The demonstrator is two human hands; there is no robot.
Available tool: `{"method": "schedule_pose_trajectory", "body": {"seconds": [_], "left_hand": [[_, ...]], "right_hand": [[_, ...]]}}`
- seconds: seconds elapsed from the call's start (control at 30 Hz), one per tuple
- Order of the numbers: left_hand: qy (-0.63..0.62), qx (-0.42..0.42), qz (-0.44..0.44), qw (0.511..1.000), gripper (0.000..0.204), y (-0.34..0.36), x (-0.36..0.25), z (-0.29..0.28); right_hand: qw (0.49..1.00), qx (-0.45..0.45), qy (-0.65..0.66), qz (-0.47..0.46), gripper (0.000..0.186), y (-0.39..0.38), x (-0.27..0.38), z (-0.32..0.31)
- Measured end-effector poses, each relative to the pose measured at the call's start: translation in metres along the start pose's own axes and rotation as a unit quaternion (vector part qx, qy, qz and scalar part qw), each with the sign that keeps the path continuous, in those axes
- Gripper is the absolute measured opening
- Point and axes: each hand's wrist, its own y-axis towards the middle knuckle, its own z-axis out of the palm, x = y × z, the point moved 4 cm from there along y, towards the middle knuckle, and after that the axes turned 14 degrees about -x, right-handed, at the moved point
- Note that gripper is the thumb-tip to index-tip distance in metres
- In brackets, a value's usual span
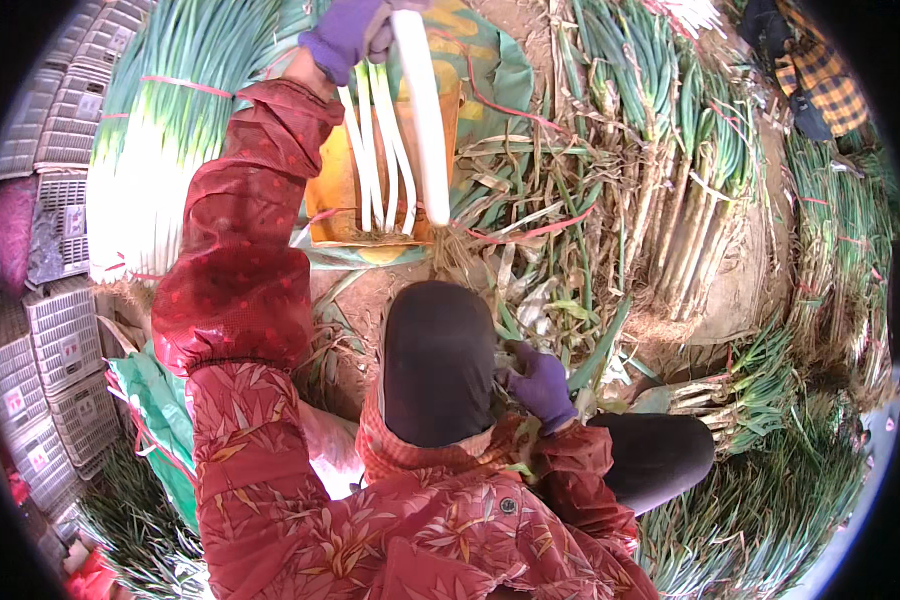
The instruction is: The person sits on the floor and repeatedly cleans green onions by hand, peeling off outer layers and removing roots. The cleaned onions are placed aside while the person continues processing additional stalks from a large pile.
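Note:
My left hand (345, 38), in a purple glove, reaches out at the top and is closed around a thick white scallion (425, 125). That stalk hangs root end down, its roots toward my knee. Beside it, several thinner peeled scallions (395, 150) lie on a yellow plastic tray (332, 182), below the same hand. My right hand (540, 385), also gloved in purple, is beside my dark-covered knee. Its fingers are curled near loose leaf scraps (560, 320); whatever they hold is hidden.
A large tied bundle of cleaned scallions (165, 170) stands at left, before stacked grey crates (65, 335). Unpeeled bundles (695, 190) lie at right, with dry peelings (530, 180) between. A green sack (160, 420) rests beside my left arm. Plaid cloth (825, 75) shows at upper right.

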Motion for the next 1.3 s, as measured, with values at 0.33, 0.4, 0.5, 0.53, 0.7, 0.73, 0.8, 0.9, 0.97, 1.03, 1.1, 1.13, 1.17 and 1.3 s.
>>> {"method": "schedule_pose_trajectory", "body": {"seconds": [0.33,0.4,0.5,0.53,0.7,0.73,0.8,0.9,0.97,1.03,1.1,1.13,1.17,1.3], "left_hand": [[0.23,-0.032,-0.413,0.881,0.026,-0.147,0.262,0.064],[0.156,-0.12,-0.566,0.801,0.03,-0.189,0.285,0.085],[0.124,-0.086,-0.614,0.775,0.036,-0.199,0.278,0.108],[0.139,-0.089,-0.598,0.784,0.038,-0.203,0.279,0.106],[0.323,-0.057,-0.439,0.836,0.064,-0.226,0.225,0.125],[0.373,-0.02,-0.423,0.826,0.064,-0.221,0.195,0.134],[0.387,0.009,-0.4,0.831,0.069,-0.238,0.174,0.14],[0.356,0.073,-0.447,0.817,0.077,-0.253,0.148,0.142],[0.368,0.085,-0.414,0.828,0.078,-0.266,0.142,0.144],[0.402,0.114,-0.403,0.814,0.08,-0.282,0.156,0.145],[0.455,0.156,-0.417,0.772,0.081,-0.297,0.171,0.146],[0.449,0.164,-0.438,0.761,0.07,-0.285,0.161,0.144],[0.475,0.191,-0.436,0.74,0.071,-0.283,0.161,0.144],[0.527,0.158,-0.302,0.779,0.073,-0.306,0.189,0.144]], "right_hand": [[0.958,0.158,0.235,0.046,0.04,0.132,-0.007,0.054],[0.968,0.119,0.219,0.034,0.036,0.146,0.001,0.069],[0.979,0.081,0.185,0.009,0.034,0.152,-0.001,0.082],[0.983,0.076,0.167,0.006,0.034,0.155,0.01,0.078],[0.998,0.026,0.031,-0.054,0.026,0.171,0.017,0.089],[0.998,0.029,0.01,-0.059,0.042,0.171,0.008,0.098],[0.996,0.052,-0.01,-0.075,0.041,0.162,0.004,0.105],[0.993,0.079,-0.012,-0.082,0.042,0.145,0.014,0.095],[0.994,0.079,-0.032,-0.074,0.042,0.13,0.005,0.1],[0.993,0.104,-0.018,-0.059,0.043,0.124,-0.004,0.108],[0.989,0.135,-0.004,-0.067,0.042,0.118,-0.003,0.105],[0.99,0.125,0.006,-0.06,0.043,0.115,-0.007,0.102],[0.992,0.113,0.018,-0.051,0.043,0.111,-0.013,0.1],[0.991,-0.013,0.112,-0.077,0.046,0.1,-0.009,0.034]]}}
